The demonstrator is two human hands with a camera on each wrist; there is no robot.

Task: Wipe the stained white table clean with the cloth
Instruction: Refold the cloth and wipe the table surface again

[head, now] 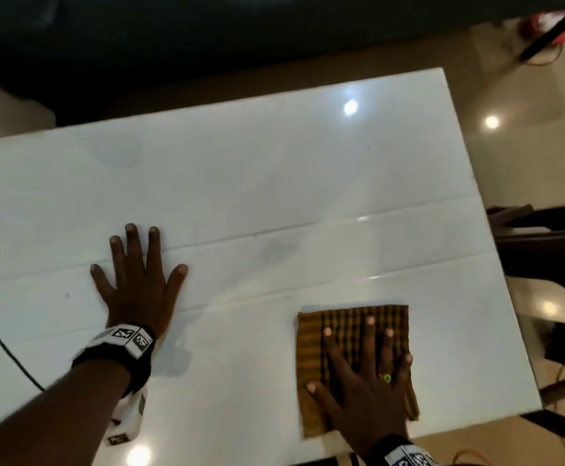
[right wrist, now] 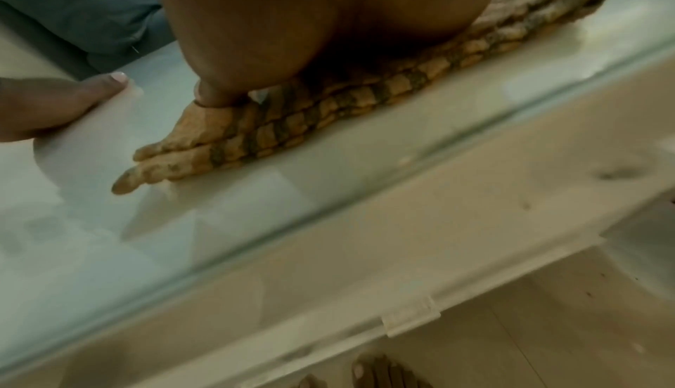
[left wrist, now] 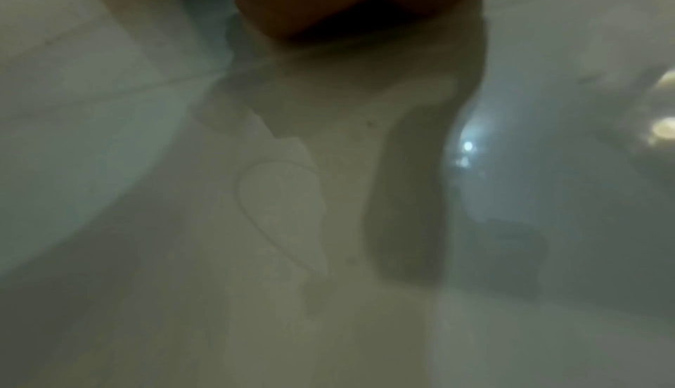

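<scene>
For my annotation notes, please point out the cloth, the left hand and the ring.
cloth (head: 311,334): head view, bare left part.
left hand (head: 138,290): head view, back of hand.
ring (head: 387,378): head view, green top.

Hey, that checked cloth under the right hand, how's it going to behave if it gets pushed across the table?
The checked cloth looks soft and folded in layers, so it is probably floppy and may bunch at its loose edges. The white table is glossy, so it should slide easily. The right hand pressing flat likely keeps it spread.

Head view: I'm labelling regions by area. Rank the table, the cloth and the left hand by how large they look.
1. White table, by far.
2. Cloth, partly covered by the right hand.
3. Left hand, though close to the cloth.
</scene>
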